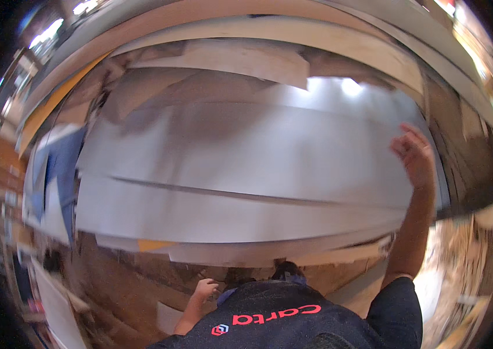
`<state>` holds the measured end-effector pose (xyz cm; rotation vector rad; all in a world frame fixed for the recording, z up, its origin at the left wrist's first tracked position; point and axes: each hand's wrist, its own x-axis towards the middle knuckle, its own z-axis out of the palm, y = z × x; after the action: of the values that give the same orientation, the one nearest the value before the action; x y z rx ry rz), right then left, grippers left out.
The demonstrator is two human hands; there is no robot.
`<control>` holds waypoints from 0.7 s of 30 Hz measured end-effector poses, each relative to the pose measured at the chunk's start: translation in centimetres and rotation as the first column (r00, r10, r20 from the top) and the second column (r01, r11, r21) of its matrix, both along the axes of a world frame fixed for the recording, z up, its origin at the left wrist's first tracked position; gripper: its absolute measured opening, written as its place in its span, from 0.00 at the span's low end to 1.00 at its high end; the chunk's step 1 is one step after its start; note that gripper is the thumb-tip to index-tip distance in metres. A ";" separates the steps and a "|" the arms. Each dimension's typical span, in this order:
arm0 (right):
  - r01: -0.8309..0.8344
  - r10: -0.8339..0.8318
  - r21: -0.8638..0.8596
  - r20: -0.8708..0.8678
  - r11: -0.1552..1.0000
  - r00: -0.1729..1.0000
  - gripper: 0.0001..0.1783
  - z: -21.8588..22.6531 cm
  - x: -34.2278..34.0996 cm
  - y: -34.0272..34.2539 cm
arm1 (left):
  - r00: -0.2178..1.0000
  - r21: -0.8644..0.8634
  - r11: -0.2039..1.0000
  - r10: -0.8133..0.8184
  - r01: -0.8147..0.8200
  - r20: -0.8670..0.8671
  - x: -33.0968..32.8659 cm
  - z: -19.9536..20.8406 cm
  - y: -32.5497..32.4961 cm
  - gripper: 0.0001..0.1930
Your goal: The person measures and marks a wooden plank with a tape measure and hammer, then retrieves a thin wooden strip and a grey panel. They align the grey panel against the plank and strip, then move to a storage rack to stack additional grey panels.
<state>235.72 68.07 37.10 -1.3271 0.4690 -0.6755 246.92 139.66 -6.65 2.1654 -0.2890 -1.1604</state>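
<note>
A large white sheet [246,145] lies across the middle, its surface smooth and shiny. A second white panel [217,215] lies along its near side, a dark slanting gap between the two. Over the right end of the large sheet, my right hand [414,152] is raised with the arm stretched forward; its fingers are loosely bent and apart, and nothing shows in them. Whether it touches the sheet I cannot tell. Low beside my body, short of the near panel, my left hand [204,288] is empty, its fingers half curled and a little apart.
Beyond the sheet lie several stacked boards, among them a long pale board [270,29] and a broken-edged offcut [252,63]. At the left are blue and white pieces [60,168] and a yellow strip [63,93]. Wood scraps [462,256] lie at the right.
</note>
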 end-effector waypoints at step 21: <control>0.118 0.402 0.402 -0.915 0.908 0.023 0.11 -51.4 -40.9 90.7 | 0.706 0.205 0.687 -0.608 0.697 -0.364 14.9 -5.4 4.2 0.09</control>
<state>194.85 158.80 -14.29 -1.2428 1.5387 0.7691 261.82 143.82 -12.05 2.1974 -0.8687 -2.0214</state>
